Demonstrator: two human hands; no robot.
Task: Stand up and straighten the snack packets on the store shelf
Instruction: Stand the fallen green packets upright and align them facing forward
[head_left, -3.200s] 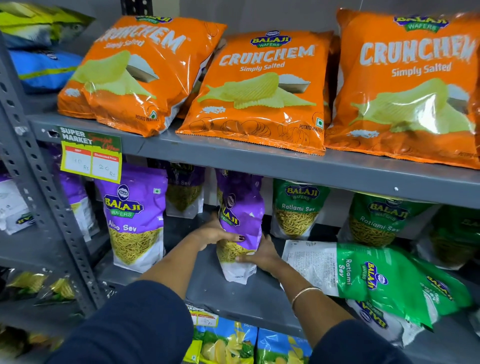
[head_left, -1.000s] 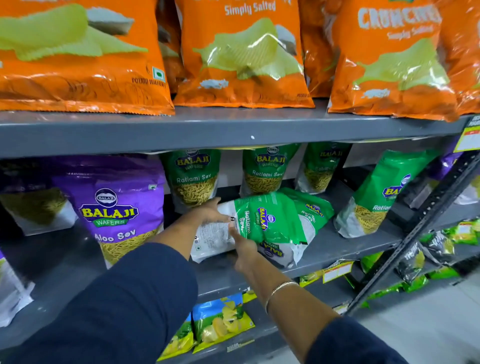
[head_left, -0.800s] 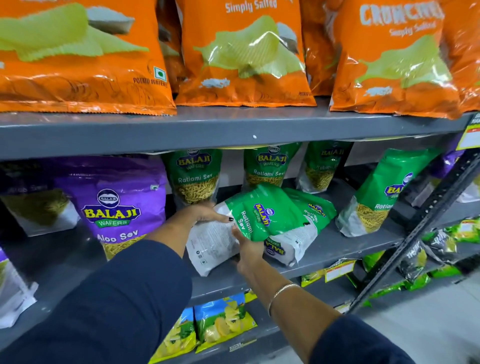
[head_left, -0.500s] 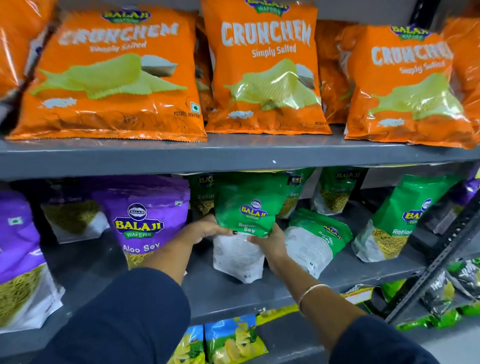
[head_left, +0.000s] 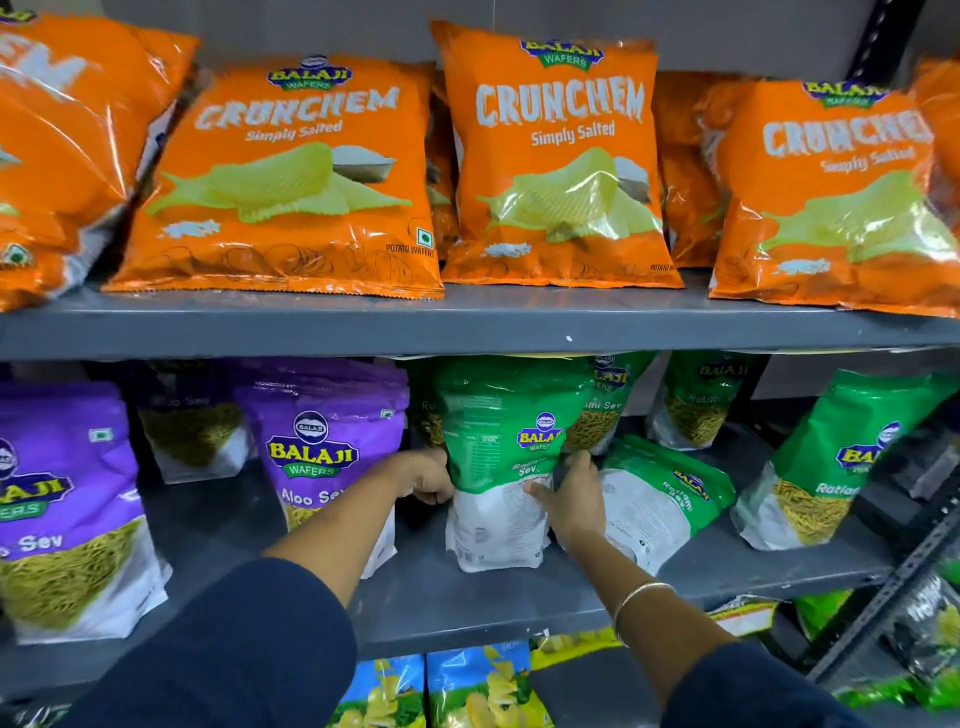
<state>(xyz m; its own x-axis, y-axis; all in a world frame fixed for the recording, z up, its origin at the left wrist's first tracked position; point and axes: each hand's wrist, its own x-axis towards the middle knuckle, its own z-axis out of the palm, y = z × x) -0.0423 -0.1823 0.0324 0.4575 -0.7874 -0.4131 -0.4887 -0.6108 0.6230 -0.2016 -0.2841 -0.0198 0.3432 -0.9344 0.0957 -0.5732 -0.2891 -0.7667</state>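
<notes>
A green Ratlami Sev packet (head_left: 501, 457) stands upright on the grey middle shelf (head_left: 441, 597), its back side partly toward me. My left hand (head_left: 423, 475) grips its left edge and my right hand (head_left: 574, 499) presses on its right edge. Just to the right, another green packet (head_left: 660, 493) lies flat and slanted on the shelf. More green packets (head_left: 696, 400) stand behind, and one (head_left: 826, 462) leans at the right. Purple Aloo Sev packets (head_left: 324, 447) stand to the left of my hands.
Orange Crunchem chip bags (head_left: 558, 161) lean along the upper shelf (head_left: 467, 325), close above the green packet's top. Blue and yellow chip bags (head_left: 467, 691) sit on the shelf below. A slotted metal upright (head_left: 893, 597) runs diagonally at the lower right.
Both hands lifted the flat green packet off the shelf, turned it upright and set it down standing. The view shifted upward and left.
</notes>
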